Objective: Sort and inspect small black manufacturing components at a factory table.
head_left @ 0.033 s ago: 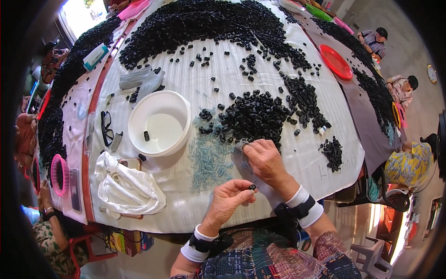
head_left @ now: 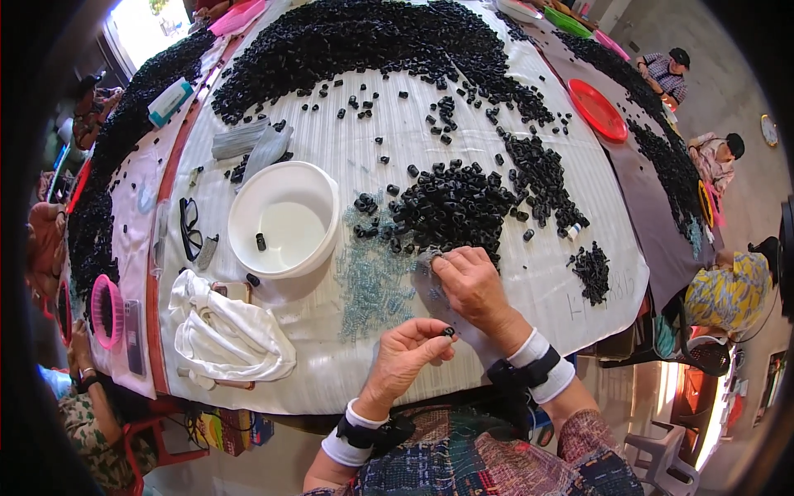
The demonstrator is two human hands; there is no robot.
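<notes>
Between the thumb and fingers of my left hand is a small black cylindrical plastic part, held low over the near part of the table. My right hand is ahead and to the right, fingers pressed together on a grey, crumpled, cloth-like piece. A heap of black plastic parts lies just beyond its fingertips. Left of that hand, tiny clear bluish pieces are spread on the white table cover. A white bowl stands farther left, with one black part inside.
A white cloth lies over a phone near the left edge. Eyeglasses and grey fabric are beside the bowl. More black parts cover the far side; a small dark pile sits at right. Several people work around neighbouring tables.
</notes>
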